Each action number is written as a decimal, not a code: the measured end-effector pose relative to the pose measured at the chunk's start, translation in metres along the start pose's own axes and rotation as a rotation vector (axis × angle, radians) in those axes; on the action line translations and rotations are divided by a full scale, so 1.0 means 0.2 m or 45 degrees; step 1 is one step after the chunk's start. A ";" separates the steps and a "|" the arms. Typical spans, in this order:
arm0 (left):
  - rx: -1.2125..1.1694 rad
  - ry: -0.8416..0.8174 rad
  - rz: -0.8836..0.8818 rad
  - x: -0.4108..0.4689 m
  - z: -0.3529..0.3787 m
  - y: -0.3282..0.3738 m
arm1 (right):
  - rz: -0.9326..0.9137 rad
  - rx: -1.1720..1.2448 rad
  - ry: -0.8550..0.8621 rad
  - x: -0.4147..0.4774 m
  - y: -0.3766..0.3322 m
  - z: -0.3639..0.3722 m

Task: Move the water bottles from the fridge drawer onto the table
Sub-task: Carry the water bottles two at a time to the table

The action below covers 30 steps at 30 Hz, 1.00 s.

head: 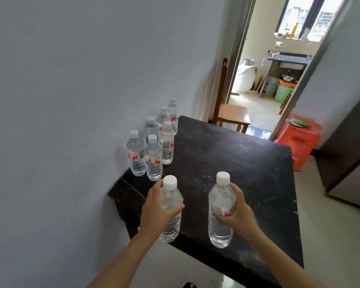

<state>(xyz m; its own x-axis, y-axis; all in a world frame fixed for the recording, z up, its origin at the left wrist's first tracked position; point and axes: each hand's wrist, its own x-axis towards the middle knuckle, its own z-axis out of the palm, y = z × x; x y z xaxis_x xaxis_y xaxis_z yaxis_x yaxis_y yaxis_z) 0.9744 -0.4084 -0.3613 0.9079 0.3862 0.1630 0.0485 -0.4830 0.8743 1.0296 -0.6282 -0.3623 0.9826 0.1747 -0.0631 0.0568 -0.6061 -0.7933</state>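
Note:
My left hand (pixel 157 208) grips a clear water bottle (pixel 170 223) with a white cap, held upright over the near part of the black table (pixel 237 163). My right hand (pixel 237 213) grips a second clear bottle (pixel 219 225) with a red and white label, also upright above the table's near edge. Whether either bottle touches the tabletop I cannot tell. Several more water bottles (pixel 154 146) stand in a cluster along the table's left side against the wall.
A grey wall runs along the left. A wooden chair (pixel 231 115) stands behind the table by an open doorway. An orange plastic stool (pixel 299 140) sits at the right, and a dark appliance's side (pixel 349 163) rises at the far right.

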 end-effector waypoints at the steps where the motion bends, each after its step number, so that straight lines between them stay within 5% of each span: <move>1: 0.000 -0.006 0.028 0.06 0.03 0.02 | -0.004 0.001 0.009 0.06 0.00 -0.02; 21: 0.055 0.022 0.042 1.10 0.67 0.10 | 0.064 -0.027 0.050 1.13 0.17 -0.24; 30: 0.027 0.308 -0.078 1.66 0.88 0.05 | 0.118 0.032 0.045 1.63 0.12 -0.18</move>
<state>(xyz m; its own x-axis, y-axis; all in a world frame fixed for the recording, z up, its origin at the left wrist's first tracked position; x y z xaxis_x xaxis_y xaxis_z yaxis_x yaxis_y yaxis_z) 1.3496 -0.4228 -0.3792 0.7769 0.5910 0.2170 0.1116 -0.4685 0.8764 1.3586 -0.6138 -0.3802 0.9891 0.0909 -0.1155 -0.0384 -0.5986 -0.8001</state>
